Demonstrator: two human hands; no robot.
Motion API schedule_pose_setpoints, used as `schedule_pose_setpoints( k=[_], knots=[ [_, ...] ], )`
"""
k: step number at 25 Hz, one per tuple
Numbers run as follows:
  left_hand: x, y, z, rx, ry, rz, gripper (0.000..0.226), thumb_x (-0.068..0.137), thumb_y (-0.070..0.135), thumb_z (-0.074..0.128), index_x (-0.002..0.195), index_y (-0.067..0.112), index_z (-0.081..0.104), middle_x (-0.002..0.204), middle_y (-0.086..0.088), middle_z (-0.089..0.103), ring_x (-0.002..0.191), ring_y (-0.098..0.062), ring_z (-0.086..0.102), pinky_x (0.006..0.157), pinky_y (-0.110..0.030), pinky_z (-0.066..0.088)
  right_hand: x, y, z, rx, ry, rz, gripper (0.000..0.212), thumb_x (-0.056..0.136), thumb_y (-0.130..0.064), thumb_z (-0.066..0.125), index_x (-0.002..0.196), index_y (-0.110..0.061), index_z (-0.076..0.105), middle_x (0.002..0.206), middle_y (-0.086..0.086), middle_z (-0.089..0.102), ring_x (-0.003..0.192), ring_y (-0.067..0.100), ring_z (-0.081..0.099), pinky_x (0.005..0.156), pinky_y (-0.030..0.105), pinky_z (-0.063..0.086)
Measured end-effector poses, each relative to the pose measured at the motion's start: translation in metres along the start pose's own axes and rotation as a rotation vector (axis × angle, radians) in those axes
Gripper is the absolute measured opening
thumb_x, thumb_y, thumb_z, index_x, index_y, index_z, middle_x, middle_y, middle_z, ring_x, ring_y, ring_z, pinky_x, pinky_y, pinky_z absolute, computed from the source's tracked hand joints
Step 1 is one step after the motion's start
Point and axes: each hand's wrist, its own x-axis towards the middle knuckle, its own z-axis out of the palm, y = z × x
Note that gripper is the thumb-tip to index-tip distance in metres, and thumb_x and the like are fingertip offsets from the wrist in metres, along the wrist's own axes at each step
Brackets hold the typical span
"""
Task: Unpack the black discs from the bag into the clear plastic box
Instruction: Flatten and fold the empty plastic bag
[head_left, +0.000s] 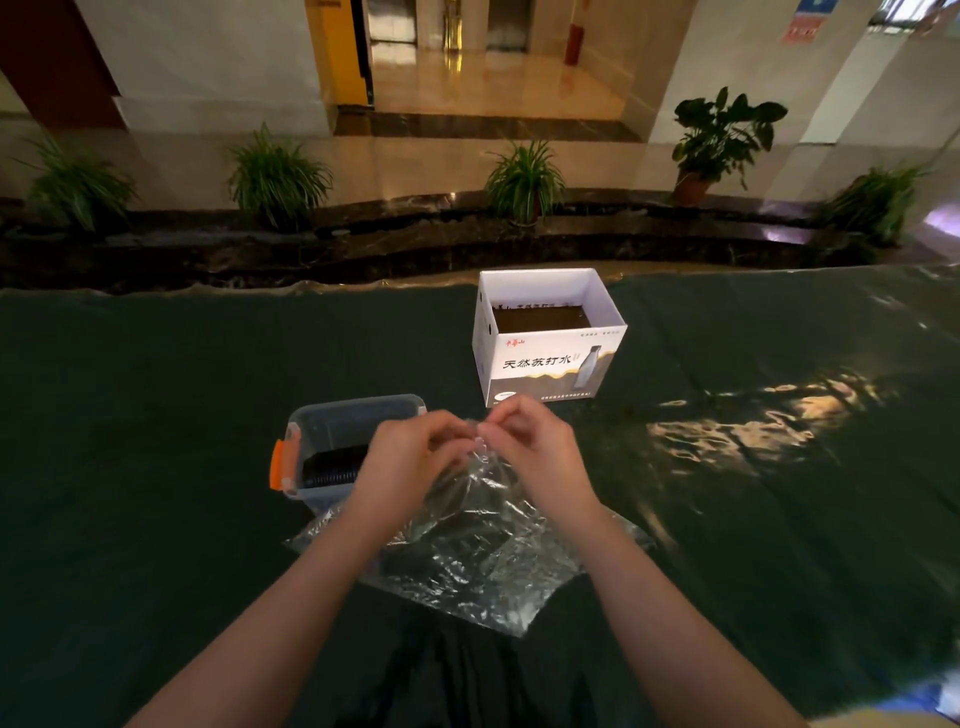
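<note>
A crinkled clear plastic bag (467, 566) lies on the dark table in front of me, with dark contents showing dimly through it. My left hand (410, 462) and my right hand (530, 447) both pinch the bag's raised top edge, fingers close together. Just behind and left of my left hand stands the clear plastic box (332, 431) with an orange latch (280, 465). A row of black discs (335, 465) stands on edge inside it, partly hidden by my left hand.
A white open-topped cardboard box (548, 338) with black print stands behind my hands. A dark glossy cover (156, 415) spreads over the whole table. Potted plants (524, 182) line a ledge beyond the far edge.
</note>
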Motion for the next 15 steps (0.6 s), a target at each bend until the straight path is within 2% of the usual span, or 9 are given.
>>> schedule_pose_setpoints(
  k=[1,3,5,7,10,12,15],
  knots=[
    [0.000,-0.003,-0.003,-0.037,0.052,-0.040,0.008,0.083,0.021,0.070,0.090,0.020,0.072,0.077,0.008,0.073,0.069,-0.002,0.068,0.071,-0.019,0.055,-0.001,0.007,-0.005,0.077,-0.003,0.054,0.014,0.083,-0.018,0.072,0.094,-0.018,0.064,0.091,-0.004,0.072,0.084,0.009,0.069,0.079,0.023,0.057],
    [-0.002,-0.009,-0.011,-0.118,0.103,-0.114,0.006,0.084,0.016,0.069,0.084,0.021,0.071,0.073,0.007,0.072,0.067,-0.004,0.067,0.066,-0.013,0.053,-0.004,0.028,-0.018,0.045,-0.097,0.112,0.023,0.080,-0.021,0.075,0.101,-0.025,0.065,0.101,-0.004,0.072,0.093,0.008,0.069,0.087,0.026,0.055],
    [-0.001,-0.015,-0.016,-0.188,0.114,-0.187,0.005,0.085,0.018,0.068,0.084,0.022,0.071,0.072,0.005,0.072,0.066,-0.007,0.067,0.063,-0.012,0.052,-0.010,0.044,-0.025,-0.110,-0.189,0.135,0.021,0.078,-0.022,0.077,0.099,-0.025,0.071,0.098,-0.008,0.073,0.093,0.002,0.069,0.090,0.027,0.054],
    [-0.001,-0.020,-0.018,-0.214,0.133,-0.233,0.005,0.086,0.019,0.067,0.085,0.021,0.071,0.073,0.003,0.071,0.068,-0.008,0.067,0.063,-0.011,0.051,-0.012,0.052,-0.028,-0.180,-0.191,0.130,0.018,0.078,-0.020,0.077,0.095,-0.021,0.075,0.091,-0.012,0.074,0.087,-0.001,0.070,0.088,0.027,0.055],
    [-0.001,-0.029,-0.021,-0.331,0.184,-0.310,0.006,0.086,0.017,0.066,0.085,0.021,0.071,0.079,0.003,0.073,0.076,-0.012,0.069,0.071,-0.022,0.057,-0.009,0.053,-0.034,-0.183,-0.209,0.138,0.020,0.079,-0.020,0.076,0.099,-0.020,0.075,0.094,-0.013,0.073,0.089,-0.002,0.069,0.088,0.019,0.054],
    [-0.002,-0.037,-0.024,-0.384,0.221,-0.363,0.006,0.087,0.017,0.065,0.087,0.018,0.071,0.081,0.003,0.073,0.080,-0.017,0.070,0.077,-0.033,0.059,-0.007,0.053,-0.036,-0.215,-0.204,0.147,0.021,0.079,-0.020,0.075,0.100,-0.022,0.075,0.096,-0.013,0.072,0.089,-0.001,0.070,0.087,0.020,0.054],
    [-0.003,-0.046,-0.031,-0.430,0.268,-0.419,0.008,0.088,0.016,0.063,0.091,0.012,0.070,0.081,-0.001,0.073,0.077,-0.015,0.071,0.077,-0.035,0.059,-0.003,0.057,-0.041,-0.306,-0.107,0.079,0.014,0.078,-0.017,0.077,0.091,-0.021,0.078,0.084,-0.015,0.073,0.075,-0.002,0.069,0.079,0.022,0.056]
  ],
)
